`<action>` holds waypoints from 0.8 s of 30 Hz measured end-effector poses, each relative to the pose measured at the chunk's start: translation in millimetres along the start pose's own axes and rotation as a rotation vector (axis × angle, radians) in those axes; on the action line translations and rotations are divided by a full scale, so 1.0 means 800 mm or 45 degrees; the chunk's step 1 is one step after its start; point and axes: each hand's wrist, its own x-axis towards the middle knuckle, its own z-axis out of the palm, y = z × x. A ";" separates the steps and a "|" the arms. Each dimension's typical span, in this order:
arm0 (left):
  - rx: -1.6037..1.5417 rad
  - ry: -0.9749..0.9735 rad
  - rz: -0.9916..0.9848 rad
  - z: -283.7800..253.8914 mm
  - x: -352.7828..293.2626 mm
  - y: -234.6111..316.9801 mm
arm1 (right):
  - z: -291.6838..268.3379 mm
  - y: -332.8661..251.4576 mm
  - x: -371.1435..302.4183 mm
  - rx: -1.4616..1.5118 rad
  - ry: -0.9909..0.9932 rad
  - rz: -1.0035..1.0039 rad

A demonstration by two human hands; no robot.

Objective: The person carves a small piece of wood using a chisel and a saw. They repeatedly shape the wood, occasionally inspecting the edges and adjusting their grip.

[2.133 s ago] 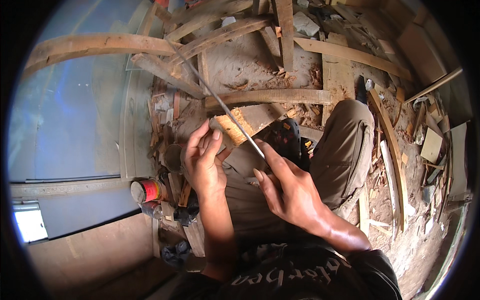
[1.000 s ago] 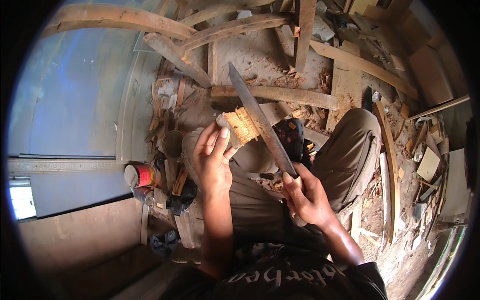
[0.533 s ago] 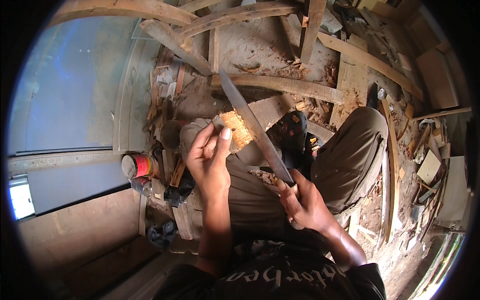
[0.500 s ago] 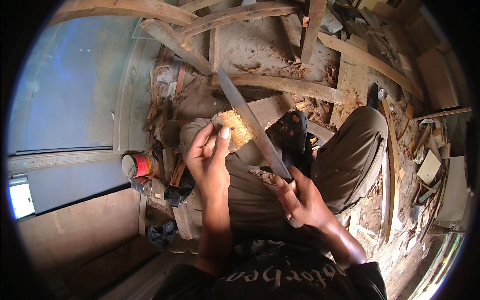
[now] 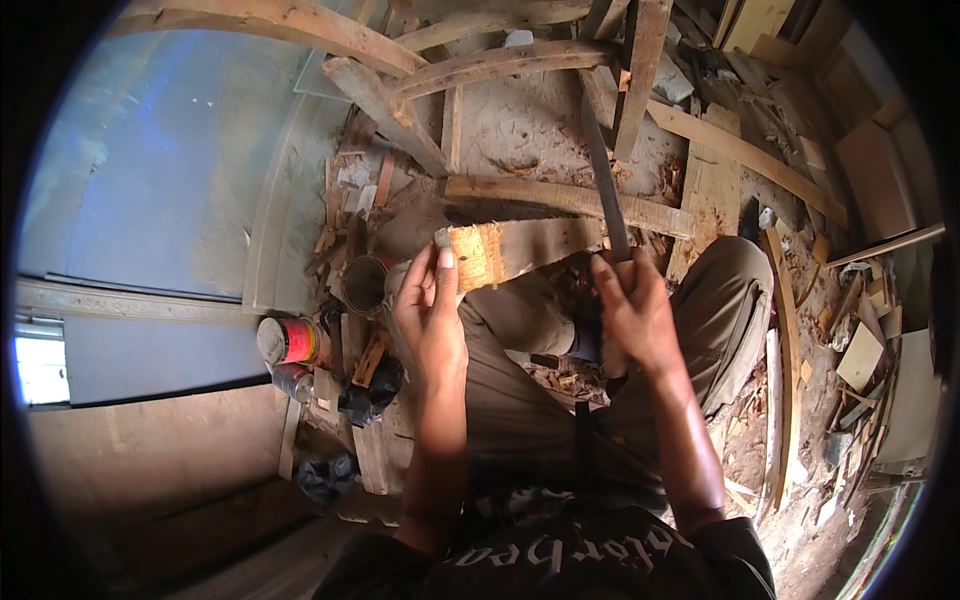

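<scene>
My left hand (image 5: 432, 318) grips the near end of a flat wooden plank (image 5: 530, 248), whose cut end shows pale fresh wood. The plank lies across my knees and points to the right. My right hand (image 5: 634, 312) is closed around the handle of a long dark metal blade (image 5: 603, 180). The blade stands nearly upright, rising away from me just right of the plank's far end. I sit on the ground in khaki trousers (image 5: 720, 310).
Rough wooden beams (image 5: 560, 195) and slats lie crossed on the sandy floor ahead. A red and white can (image 5: 290, 340), a round metal tin (image 5: 365, 285) and dark rags sit at my left. A blue wall panel (image 5: 160, 180) stands left; wood scraps litter the right.
The blade has swung from a diagonal lie across the plank to nearly upright on its right side. My right hand rose with it. My left hand kept its hold on the plank.
</scene>
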 end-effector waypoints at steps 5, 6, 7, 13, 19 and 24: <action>0.233 -0.213 0.380 0.000 0.020 -0.013 | -0.023 0.038 0.006 0.126 -0.045 0.320; 0.243 -0.196 0.377 -0.004 0.026 -0.015 | -0.023 0.043 0.003 0.111 -0.019 0.312; 0.252 -0.178 0.375 -0.007 0.033 -0.016 | -0.022 0.045 0.003 0.126 -0.018 0.335; 0.191 -0.189 0.161 -0.040 0.079 -0.005 | -0.006 0.055 0.007 0.170 -0.048 0.442; -0.360 -0.384 0.028 -0.040 0.097 0.006 | 0.001 0.064 0.007 0.247 -0.084 0.432; -0.310 -0.568 0.109 -0.015 0.094 0.005 | -0.001 0.069 0.003 0.268 -0.081 0.412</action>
